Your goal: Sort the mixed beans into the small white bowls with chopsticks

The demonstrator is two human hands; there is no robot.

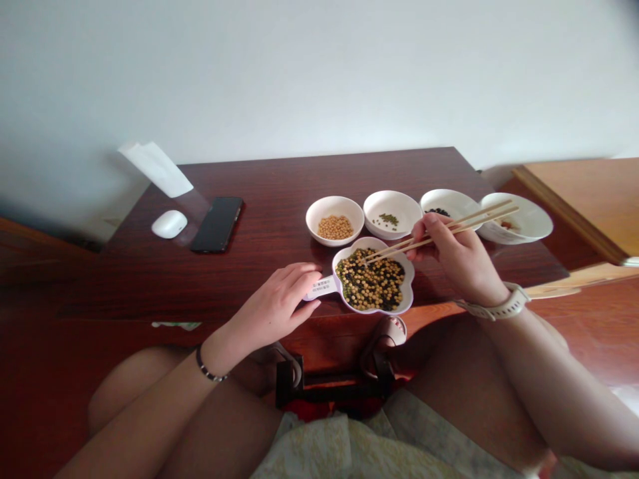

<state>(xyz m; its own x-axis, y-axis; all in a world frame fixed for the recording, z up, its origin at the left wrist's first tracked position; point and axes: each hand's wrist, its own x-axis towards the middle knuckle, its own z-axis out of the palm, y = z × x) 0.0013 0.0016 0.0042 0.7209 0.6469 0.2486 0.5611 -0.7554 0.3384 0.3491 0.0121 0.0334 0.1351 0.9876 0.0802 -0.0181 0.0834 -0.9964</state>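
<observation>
**Q:** What does the head view show?

**A:** A person sits at a dark wooden tabletop [279, 173] and looks down at their own hands. Close to the near edge is a flower-shaped dish [410, 274] of mixed yellow, green and black beans.

**Q:** How are the hands placed?

**A:** The left hand [279, 306] is curled around the dish's small tab handle, which sticks out to the left. It probably keeps the dish from sliding. The right hand [452, 256] is clamped on a pair of chopsticks [474, 219]. Their tips are close together and dip into the far left part of the beans, and their long ends angle away to the right.

**Q:** What else is near the dish?

**A:** Four small white bowls stand in a row just beyond it. From left to right there is a soybean bowl [312, 223], a green bean bowl [372, 203], a black bean bowl [452, 195] and a last bowl [536, 223] with contents too small to tell. Being this near, all are likely within easy reach of the chopsticks.

**Q:** Is there room to move?

**A:** There is bare wood to the left of the bowls. Further left are a phone [217, 223], a white mouse [170, 224] and a white card [157, 167]. The far edge meets a wall, and the last bowl sits near the right edge.
</observation>
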